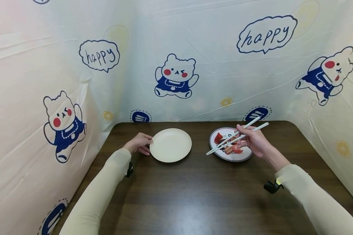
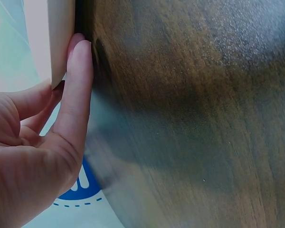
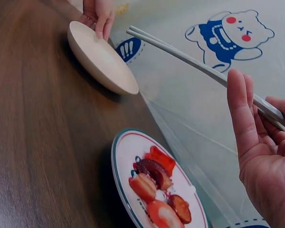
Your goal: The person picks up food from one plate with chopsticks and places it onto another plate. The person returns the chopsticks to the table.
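My left hand pinches the left rim of a cream-coloured plate, with the thumb at the edge and fingers beneath, as the left wrist view shows. Nothing lies on that plate. My right hand holds a pair of pale chopsticks above a white plate with a dark rim. Their tips are close together with nothing between them and point left, past the white plate's edge. On the white plate lie several red, orange and brown food pieces.
Both plates stand near the far edge of a dark wooden table. Behind and beside it hangs a pale curtain printed with cartoon bears. A black wrist camera hangs under the right sleeve.
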Demonstrator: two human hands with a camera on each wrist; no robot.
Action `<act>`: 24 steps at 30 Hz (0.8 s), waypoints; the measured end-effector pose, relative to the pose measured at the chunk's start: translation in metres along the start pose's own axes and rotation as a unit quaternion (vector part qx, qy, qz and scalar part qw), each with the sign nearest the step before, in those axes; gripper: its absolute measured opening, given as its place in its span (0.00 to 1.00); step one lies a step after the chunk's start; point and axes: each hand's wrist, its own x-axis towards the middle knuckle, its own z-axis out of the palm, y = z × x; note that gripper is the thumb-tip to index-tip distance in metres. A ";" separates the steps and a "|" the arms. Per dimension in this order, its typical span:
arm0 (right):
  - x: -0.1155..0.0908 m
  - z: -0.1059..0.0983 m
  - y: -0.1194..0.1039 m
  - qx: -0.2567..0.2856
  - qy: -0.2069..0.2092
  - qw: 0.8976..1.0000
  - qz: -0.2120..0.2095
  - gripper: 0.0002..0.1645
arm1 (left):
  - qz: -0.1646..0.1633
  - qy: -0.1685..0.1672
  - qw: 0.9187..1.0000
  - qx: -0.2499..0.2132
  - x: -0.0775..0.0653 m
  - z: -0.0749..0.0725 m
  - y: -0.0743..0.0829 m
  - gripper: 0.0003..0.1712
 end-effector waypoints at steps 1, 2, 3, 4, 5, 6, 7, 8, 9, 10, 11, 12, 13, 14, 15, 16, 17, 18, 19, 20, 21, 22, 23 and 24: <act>0.000 -0.002 0.000 0.001 0.003 1.000 -0.001 0.18 | -0.001 0.000 1.000 0.000 0.000 0.000 0.000 0.25; 0.000 -0.003 0.000 0.003 0.005 1.000 -0.001 0.18 | -0.001 0.000 1.000 0.000 0.001 0.000 0.000 0.25; 0.000 -0.005 0.000 0.002 0.007 1.000 -0.003 0.18 | -0.002 0.001 1.000 0.000 0.001 0.000 0.000 0.25; 0.000 -0.007 0.000 0.003 0.009 1.000 -0.004 0.18 | -0.002 0.001 1.000 0.000 0.001 0.000 0.000 0.25; 0.000 -0.009 0.001 0.004 0.009 1.000 -0.006 0.18 | -0.002 0.001 1.000 0.001 0.000 0.000 0.000 0.25; 0.000 -0.011 0.001 0.005 0.009 1.000 -0.007 0.18 | -0.002 0.001 1.000 0.001 0.000 0.000 0.001 0.25; 0.000 -0.013 0.001 0.007 0.008 1.000 -0.009 0.19 | -0.001 0.001 1.000 0.001 0.000 0.000 0.001 0.25; 0.001 -0.015 0.001 0.007 0.007 1.000 -0.012 0.19 | -0.001 0.002 1.000 0.001 0.000 0.000 0.001 0.25; 0.001 -0.017 0.000 0.007 0.006 1.000 -0.014 0.19 | -0.001 0.002 1.000 0.001 0.000 0.000 0.001 0.25; 0.002 -0.019 0.000 0.008 0.006 1.000 -0.017 0.20 | 0.000 0.002 1.000 0.001 -0.001 0.000 0.001 0.25; 0.003 -0.022 0.000 0.007 0.005 1.000 -0.021 0.21 | 0.001 0.003 1.000 0.000 -0.001 0.000 0.001 0.25; 0.004 -0.024 0.000 0.006 0.005 1.000 -0.023 0.21 | 0.002 0.003 1.000 0.000 0.000 -0.001 0.001 0.25; 0.005 -0.027 0.000 0.003 0.007 1.000 -0.025 0.21 | 0.003 0.004 1.000 -0.001 0.000 -0.001 0.001 0.25; 0.005 -0.030 0.001 0.000 0.011 1.000 -0.028 0.22 | 0.004 0.004 1.000 -0.002 0.000 -0.001 0.001 0.25; 0.005 -0.034 0.001 -0.001 0.015 0.999 -0.029 0.22 | 0.005 0.003 1.000 -0.003 0.000 -0.001 0.000 0.25; 0.005 -0.037 0.001 -0.005 0.020 0.999 -0.030 0.22 | 0.005 0.003 1.000 -0.003 0.001 -0.001 0.000 0.25; 0.004 -0.040 0.001 -0.007 0.025 0.999 -0.030 0.22 | 0.005 0.001 1.000 -0.002 0.001 -0.001 -0.001 0.25; 0.004 -0.043 0.002 -0.008 0.029 0.999 -0.030 0.22 | 0.004 0.001 1.000 -0.002 0.001 -0.001 -0.001 0.25; 0.003 -0.046 0.002 -0.009 0.033 0.999 -0.029 0.22 | 0.004 0.000 1.000 0.000 0.000 -0.001 -0.001 0.25; 0.002 -0.049 0.003 -0.008 0.035 0.999 -0.027 0.22 | 0.003 -0.001 1.000 0.001 0.000 0.000 -0.001 0.25; 0.001 -0.053 0.003 -0.006 0.037 0.999 -0.027 0.22 | 0.002 -0.001 1.000 0.003 0.000 0.000 -0.001 0.25; 0.001 -0.056 0.004 -0.004 0.039 0.999 -0.027 0.21 | 0.002 0.000 1.000 0.004 0.000 0.000 -0.001 0.25; 0.000 -0.058 0.004 -0.003 0.042 0.999 -0.027 0.21 | 0.001 0.001 1.000 0.005 0.000 0.000 -0.001 0.25; -0.001 -0.061 0.004 -0.001 0.043 0.999 -0.027 0.20 | 0.001 0.002 1.000 0.005 0.000 0.000 -0.001 0.25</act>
